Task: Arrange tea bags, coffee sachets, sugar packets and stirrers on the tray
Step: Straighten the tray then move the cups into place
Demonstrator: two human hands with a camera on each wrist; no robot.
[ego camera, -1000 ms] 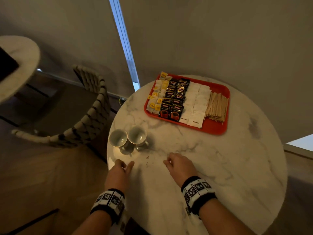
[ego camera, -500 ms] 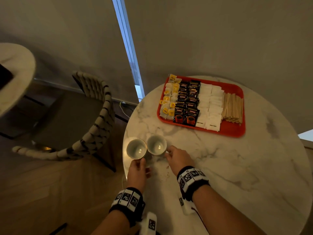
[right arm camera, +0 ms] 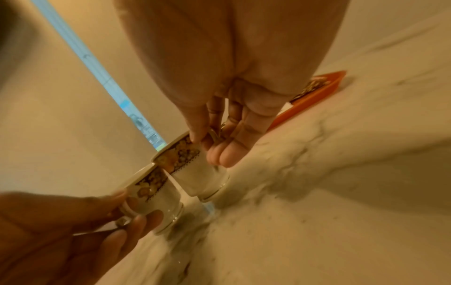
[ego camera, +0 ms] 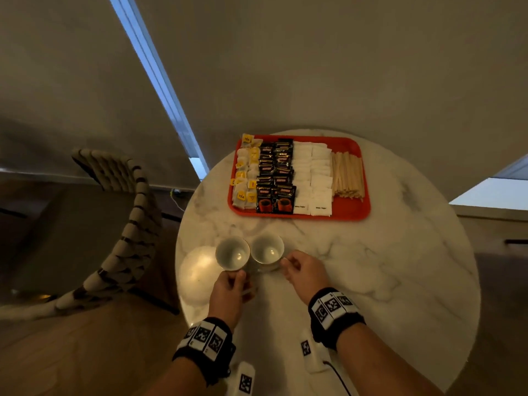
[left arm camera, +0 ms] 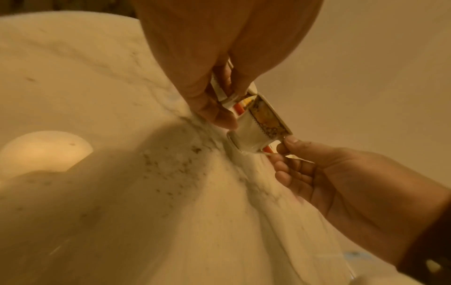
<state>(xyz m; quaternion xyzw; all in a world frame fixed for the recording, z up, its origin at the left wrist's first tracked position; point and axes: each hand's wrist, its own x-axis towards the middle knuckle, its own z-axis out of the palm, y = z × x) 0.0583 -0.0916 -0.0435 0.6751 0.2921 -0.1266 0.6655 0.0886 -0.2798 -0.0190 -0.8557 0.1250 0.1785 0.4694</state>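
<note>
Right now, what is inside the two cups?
Both cups, left and right, show only bare white insides in the head view. Each hand, left and right, grips a handle.

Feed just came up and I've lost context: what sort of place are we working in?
Probably a hotel room or lounge corner, though that is a guess. A round marble table carries a red tray of hospitality sachets and two patterned cups, with a woven chair beside blind-covered windows.

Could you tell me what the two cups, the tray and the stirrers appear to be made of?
Left cup and right cup: likely glazed ceramic, glossy white with gilt patterned bands. Tray: probably plastic, uniform red with smooth rounded corners. Stirrers: apparently wood, pale matte flat sticks.
</note>
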